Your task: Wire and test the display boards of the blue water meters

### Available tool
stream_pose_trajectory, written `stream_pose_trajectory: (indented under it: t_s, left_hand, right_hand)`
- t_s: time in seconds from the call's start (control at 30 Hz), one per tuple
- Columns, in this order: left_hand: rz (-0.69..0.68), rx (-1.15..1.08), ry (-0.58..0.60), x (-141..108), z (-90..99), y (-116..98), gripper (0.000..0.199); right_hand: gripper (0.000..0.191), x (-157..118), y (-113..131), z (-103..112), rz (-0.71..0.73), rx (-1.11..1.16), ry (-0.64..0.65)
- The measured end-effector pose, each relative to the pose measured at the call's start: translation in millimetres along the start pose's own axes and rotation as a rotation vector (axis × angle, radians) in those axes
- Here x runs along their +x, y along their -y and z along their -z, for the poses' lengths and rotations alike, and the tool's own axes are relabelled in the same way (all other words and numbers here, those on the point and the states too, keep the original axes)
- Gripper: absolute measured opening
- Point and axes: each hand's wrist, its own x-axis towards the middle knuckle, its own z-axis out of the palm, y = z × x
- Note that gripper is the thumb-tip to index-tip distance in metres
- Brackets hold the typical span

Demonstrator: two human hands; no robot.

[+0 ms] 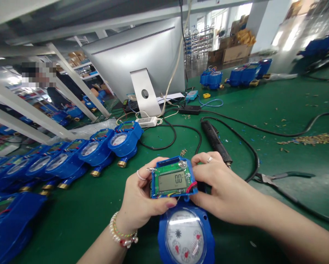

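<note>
A blue water meter with a round dial (185,234) faces me at the bottom centre. Above its dial is an open electronics housing with a green circuit board and an LCD display (173,181) reading 0.0. My left hand (141,198) grips the housing's left side, thumb along its front edge. On the other side my right hand (218,183) is closed on the housing's right edge, its fingertips partly hidden behind it. Red and yellow wires run along the housing's lower right edge.
Several blue water meters (95,150) stand in a row at left. A black electric screwdriver (215,141) and pliers (266,179) lie at right, near scattered screws (315,138). A monitor (142,55) and cables are behind; a person (59,91) is at far left.
</note>
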Motion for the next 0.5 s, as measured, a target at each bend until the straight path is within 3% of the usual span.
stream_pose_trajectory:
  t_s: [0.17, 0.33, 0.5]
  left_hand:
    - [-0.009, -0.075, -0.054, 0, -8.7, -2, 0.054]
    - [-0.005, -0.073, -0.019, -3, -10.1, 0, 0.055]
    - [-0.059, 0.146, 0.004, -5, -0.7, 6, 0.064]
  right_hand:
    - [0.037, -5, 20, -17, -0.111, -0.122, -0.083]
    - [0.014, -4, 23, -33, -0.133, -0.171, -0.244]
    - [0.017, -2, 14, -28, -0.167, -0.059, -0.206]
